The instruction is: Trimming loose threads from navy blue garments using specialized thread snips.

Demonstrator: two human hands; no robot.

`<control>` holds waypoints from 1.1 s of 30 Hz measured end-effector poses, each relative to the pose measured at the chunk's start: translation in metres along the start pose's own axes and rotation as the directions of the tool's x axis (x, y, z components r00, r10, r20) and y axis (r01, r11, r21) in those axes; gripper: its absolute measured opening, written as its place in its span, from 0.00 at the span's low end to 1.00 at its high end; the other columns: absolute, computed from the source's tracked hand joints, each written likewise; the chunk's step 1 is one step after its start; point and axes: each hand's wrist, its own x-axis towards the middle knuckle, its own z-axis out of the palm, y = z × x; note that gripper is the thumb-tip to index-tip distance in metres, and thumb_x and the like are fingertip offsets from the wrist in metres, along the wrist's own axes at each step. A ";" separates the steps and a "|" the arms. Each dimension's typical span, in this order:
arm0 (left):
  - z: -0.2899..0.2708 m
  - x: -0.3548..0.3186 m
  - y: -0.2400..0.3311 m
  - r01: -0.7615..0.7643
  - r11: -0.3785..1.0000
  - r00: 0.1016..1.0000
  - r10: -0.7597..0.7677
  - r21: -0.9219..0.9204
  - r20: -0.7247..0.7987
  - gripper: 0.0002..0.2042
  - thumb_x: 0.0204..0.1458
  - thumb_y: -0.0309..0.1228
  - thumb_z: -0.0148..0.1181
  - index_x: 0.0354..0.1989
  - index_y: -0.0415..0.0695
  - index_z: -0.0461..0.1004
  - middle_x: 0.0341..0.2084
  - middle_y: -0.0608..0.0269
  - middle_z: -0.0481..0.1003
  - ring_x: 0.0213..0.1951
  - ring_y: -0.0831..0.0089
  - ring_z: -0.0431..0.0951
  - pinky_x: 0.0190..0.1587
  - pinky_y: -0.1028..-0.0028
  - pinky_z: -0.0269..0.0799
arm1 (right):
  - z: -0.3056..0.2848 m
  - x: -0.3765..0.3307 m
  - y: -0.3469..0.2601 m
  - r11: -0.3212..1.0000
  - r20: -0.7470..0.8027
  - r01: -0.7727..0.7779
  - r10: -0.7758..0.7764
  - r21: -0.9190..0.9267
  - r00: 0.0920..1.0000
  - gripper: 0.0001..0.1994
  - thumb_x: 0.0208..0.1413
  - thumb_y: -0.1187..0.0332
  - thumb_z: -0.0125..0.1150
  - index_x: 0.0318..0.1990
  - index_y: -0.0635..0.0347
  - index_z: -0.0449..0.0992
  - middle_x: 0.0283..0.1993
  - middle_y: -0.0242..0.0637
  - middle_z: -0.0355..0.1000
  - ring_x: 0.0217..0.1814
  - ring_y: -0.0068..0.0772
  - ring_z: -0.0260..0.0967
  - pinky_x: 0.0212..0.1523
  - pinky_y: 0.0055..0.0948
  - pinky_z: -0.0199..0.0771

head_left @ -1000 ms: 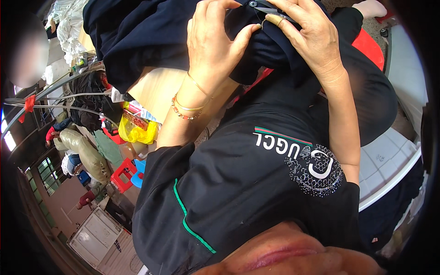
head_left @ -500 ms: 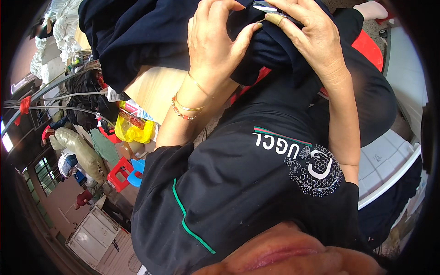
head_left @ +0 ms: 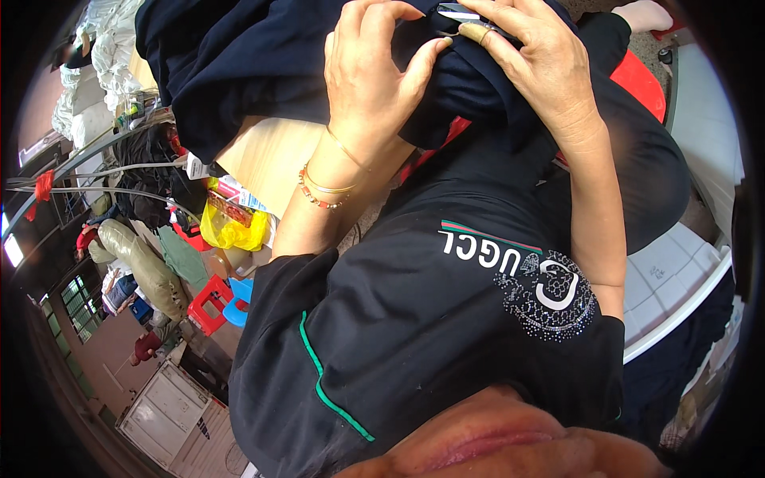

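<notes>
Dark navy cloth (head_left: 231, 76) lies bunched over the table and under both hands at the top of the view. My left hand (head_left: 370, 76) is curled at the cloth, its thumb against the fabric and its forefinger bent a little apart from the thumb. Part of its grip is hidden. Facing it, my right hand (head_left: 550, 72) closes round small thread snips (head_left: 460, 15), whose silver blade points toward the left fingers. A tan covering wraps the tip of the right thumb, which presses close to the cloth. The upper edge of the view cuts off some fingers.
Pale wooden table (head_left: 275, 155) shows under the cloth. Left of it are a yellow plastic bag (head_left: 231, 227), a red stool (head_left: 209, 304), a blue stool (head_left: 238, 301) and curved metal bars (head_left: 111, 171). A red seat (head_left: 640, 86) and a white tiled surface (head_left: 669, 275) lie at right.
My left thumb has shifted slightly left and up. The snips' blade has turned a little in my right hand. The cloth has barely moved.
</notes>
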 end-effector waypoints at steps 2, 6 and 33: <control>0.001 0.001 0.002 0.022 1.000 1.000 -0.022 -0.017 0.005 0.19 0.46 0.33 0.78 0.44 0.42 0.77 0.42 0.58 0.75 0.46 0.61 0.78 0.49 0.69 0.76 | 0.014 0.001 0.011 1.000 -0.018 0.013 -0.013 -0.008 1.000 0.11 0.56 0.69 0.68 0.46 0.61 0.83 0.33 0.39 0.70 0.34 0.40 0.73 0.36 0.34 0.74; 0.002 0.005 0.005 0.006 1.000 1.000 -0.006 -0.013 0.006 0.19 0.46 0.33 0.78 0.44 0.42 0.77 0.42 0.58 0.75 0.46 0.61 0.78 0.48 0.69 0.76 | 0.050 0.001 0.041 0.713 -0.544 0.474 -0.154 0.518 0.825 0.10 0.55 0.69 0.68 0.44 0.60 0.83 0.33 0.39 0.71 0.34 0.40 0.74 0.36 0.34 0.74; -0.035 0.022 -0.019 0.548 0.319 0.832 -0.302 -0.774 0.465 0.09 0.65 0.26 0.60 0.51 0.38 0.80 0.42 0.67 0.83 0.44 0.82 0.81 0.50 0.83 0.73 | -0.004 -0.031 0.016 0.930 -0.048 -0.078 0.102 0.359 0.994 0.16 0.45 0.67 0.82 0.39 0.58 0.81 0.32 0.22 0.68 0.32 0.16 0.61 0.33 0.19 0.62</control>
